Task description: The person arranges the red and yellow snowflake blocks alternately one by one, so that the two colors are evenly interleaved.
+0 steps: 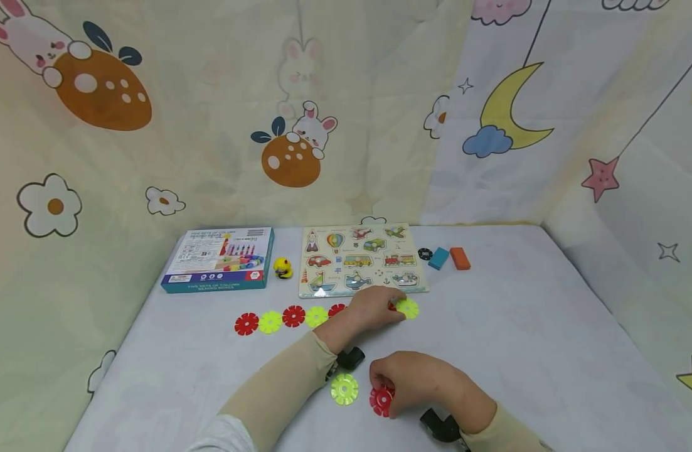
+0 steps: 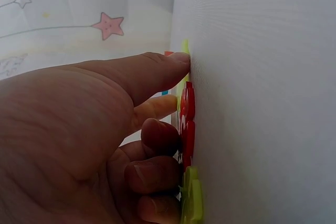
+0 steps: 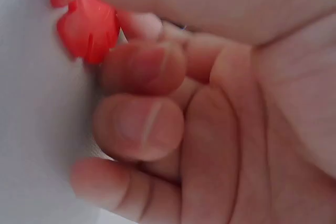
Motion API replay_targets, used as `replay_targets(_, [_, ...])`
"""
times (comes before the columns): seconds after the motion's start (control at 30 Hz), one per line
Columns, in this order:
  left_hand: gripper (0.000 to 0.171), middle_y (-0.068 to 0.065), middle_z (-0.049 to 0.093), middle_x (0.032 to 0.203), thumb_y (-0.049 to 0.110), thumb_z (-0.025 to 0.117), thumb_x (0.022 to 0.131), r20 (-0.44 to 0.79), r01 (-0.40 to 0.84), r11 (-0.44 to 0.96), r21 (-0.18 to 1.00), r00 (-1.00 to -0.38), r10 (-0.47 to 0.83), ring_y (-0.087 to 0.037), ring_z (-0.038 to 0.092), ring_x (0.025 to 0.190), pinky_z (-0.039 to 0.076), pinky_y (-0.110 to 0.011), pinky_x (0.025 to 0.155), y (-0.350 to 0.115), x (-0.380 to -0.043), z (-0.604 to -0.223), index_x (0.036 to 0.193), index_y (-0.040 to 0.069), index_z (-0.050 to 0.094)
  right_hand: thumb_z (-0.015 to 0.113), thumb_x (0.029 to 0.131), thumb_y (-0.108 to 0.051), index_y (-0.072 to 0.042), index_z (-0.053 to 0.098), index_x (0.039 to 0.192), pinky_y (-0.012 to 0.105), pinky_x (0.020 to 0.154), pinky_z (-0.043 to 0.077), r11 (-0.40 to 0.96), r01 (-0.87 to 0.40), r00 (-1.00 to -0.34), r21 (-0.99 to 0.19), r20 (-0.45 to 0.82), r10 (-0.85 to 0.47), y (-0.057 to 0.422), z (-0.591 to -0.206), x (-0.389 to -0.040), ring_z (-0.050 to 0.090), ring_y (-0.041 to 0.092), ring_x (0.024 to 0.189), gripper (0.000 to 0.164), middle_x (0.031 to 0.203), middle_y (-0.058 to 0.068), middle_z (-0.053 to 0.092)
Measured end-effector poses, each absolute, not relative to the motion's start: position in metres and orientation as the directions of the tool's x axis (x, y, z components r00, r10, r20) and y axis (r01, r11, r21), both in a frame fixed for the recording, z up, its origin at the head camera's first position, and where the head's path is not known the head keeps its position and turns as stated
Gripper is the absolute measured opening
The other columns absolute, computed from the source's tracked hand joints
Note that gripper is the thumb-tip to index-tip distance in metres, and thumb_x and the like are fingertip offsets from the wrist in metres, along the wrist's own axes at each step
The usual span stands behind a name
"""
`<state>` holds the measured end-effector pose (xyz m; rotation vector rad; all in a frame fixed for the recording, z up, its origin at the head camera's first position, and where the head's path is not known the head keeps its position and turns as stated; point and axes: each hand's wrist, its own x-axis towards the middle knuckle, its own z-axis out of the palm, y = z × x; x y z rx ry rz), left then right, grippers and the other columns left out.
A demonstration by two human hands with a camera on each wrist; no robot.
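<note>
A row of flower-shaped plastic discs, red and yellow-green by turns, runs across the table, with a red disc [image 1: 246, 324] at its left end. My left hand [image 1: 374, 309] reaches over the row and hides part of it. Its thumb and index finger pinch the yellow-green disc [image 1: 408, 308] at the right end, beside a red disc [image 2: 187, 100]. Nearer the front, my right hand [image 1: 416, 380] grips another red disc [image 1: 382, 401] by its edge, low over the table. Left of that lies a loose yellow-green disc [image 1: 344, 389].
Behind the row lies a wooden picture puzzle board [image 1: 365, 260]. A flat box [image 1: 218, 260] and a small yellow duck [image 1: 283, 268] are to its left. A black round chip [image 1: 425, 253], a blue block [image 1: 438, 258] and an orange block [image 1: 460, 258] sit right of it.
</note>
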<state>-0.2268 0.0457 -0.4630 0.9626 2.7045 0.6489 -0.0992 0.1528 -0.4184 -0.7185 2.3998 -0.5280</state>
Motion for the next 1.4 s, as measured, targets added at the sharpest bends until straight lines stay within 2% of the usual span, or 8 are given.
replay_targets(0.17, [0.046,0.009,0.061,0.117,0.040,0.069,0.084,-0.041,0.549,0.688,0.475,-0.767,0.640,-0.009,0.050,0.091,0.040,-0.023,0.078,0.046,-0.226,-0.463,0.126,0.025,0.061,0.086,0.065,-0.028,-0.026,0.056,0.092,0.025,0.060,0.041,0.811,-0.355,-0.729,-0.465,-0.406,-0.552,0.152,-0.420,-0.100,0.047,0.006,0.067,0.040,0.071,-0.012,0.051])
replay_targets(0.27, [0.046,0.008,0.061,0.117,0.040,0.069,0.084,-0.036,0.553,0.685,0.475,-0.765,0.643,-0.009,0.050,0.091,0.040,-0.023,0.078,0.045,-0.226,-0.463,0.126,0.024,0.061,0.086,0.065,-0.027,-0.026,0.056,0.087,0.025,0.060,0.041,0.810,-0.351,-0.735,-0.470,-0.398,-0.549,0.152,-0.421,-0.101,0.047,0.006,0.067,0.037,0.071,-0.012,0.051])
replay_targets(0.5, [0.045,0.009,0.062,0.116,0.039,0.069,0.084,-0.035,0.552,0.684,0.476,-0.766,0.642,-0.008,0.049,0.090,0.040,-0.023,0.076,0.046,-0.226,-0.463,0.126,0.025,0.061,0.080,0.074,-0.022,-0.021,0.056,0.075,0.024,0.058,0.043,0.714,-0.296,-0.718,-0.634,-0.346,-0.604,0.162,-0.413,-0.106,0.050,0.007,0.064,0.024,0.067,-0.010,0.053])
replay_targets(0.7, [0.044,0.011,0.062,0.105,0.039,0.070,0.083,-0.063,0.532,0.698,0.479,-0.772,0.632,-0.008,0.049,0.085,0.040,-0.023,0.071,0.047,-0.228,-0.464,0.125,0.027,0.062,0.076,0.079,-0.015,-0.019,0.061,0.099,0.031,0.060,0.052,0.573,-0.119,-0.693,-0.811,-0.345,-0.633,0.181,-0.395,-0.113,0.063,0.018,0.064,0.025,0.081,0.000,0.062])
replay_targets(0.93, [0.047,0.010,0.062,0.105,0.043,0.070,0.082,-0.072,0.509,0.702,0.497,-0.782,0.618,-0.008,0.050,0.088,0.042,-0.025,0.075,0.047,-0.228,-0.462,0.125,0.026,0.062,0.073,0.082,-0.014,-0.016,0.063,0.120,0.036,0.070,0.053,0.475,-0.016,-0.747,-0.880,-0.306,-0.591,0.218,-0.386,-0.133,0.064,0.026,0.080,0.038,0.101,0.009,0.062])
replay_targets(1.03, [0.048,0.010,0.063,0.109,0.046,0.069,0.082,-0.051,0.528,0.697,0.485,-0.779,0.625,-0.008,0.051,0.090,0.043,-0.025,0.078,0.046,-0.228,-0.462,0.124,0.025,0.063,0.070,0.084,-0.014,-0.010,0.061,0.122,0.039,0.073,0.053,0.437,0.053,-0.808,-0.898,-0.295,-0.510,0.239,-0.393,-0.146,0.064,0.029,0.083,0.039,0.103,0.014,0.060])
replay_targets(1.2, [0.046,0.010,0.063,0.114,0.044,0.069,0.082,-0.034,0.555,0.694,0.458,-0.770,0.638,-0.008,0.051,0.091,0.042,-0.026,0.082,0.046,-0.227,-0.463,0.123,0.025,0.063,0.069,0.086,-0.021,-0.007,0.057,0.128,0.037,0.074,0.053,0.447,0.169,-0.918,-0.878,-0.306,-0.253,0.265,-0.419,-0.166,0.063,0.026,0.082,0.046,0.098,0.015,0.058])
replay_targets(1.4, [0.045,0.010,0.062,0.115,0.043,0.070,0.083,-0.033,0.557,0.685,0.470,-0.764,0.644,-0.009,0.050,0.092,0.042,-0.025,0.080,0.046,-0.227,-0.465,0.124,0.026,0.062,0.066,0.089,-0.024,-0.005,0.050,0.132,0.030,0.070,0.053,0.485,0.303,-0.940,-0.820,-0.341,0.010,0.274,-0.445,-0.179,0.063,0.022,0.075,0.049,0.095,0.011,0.063])
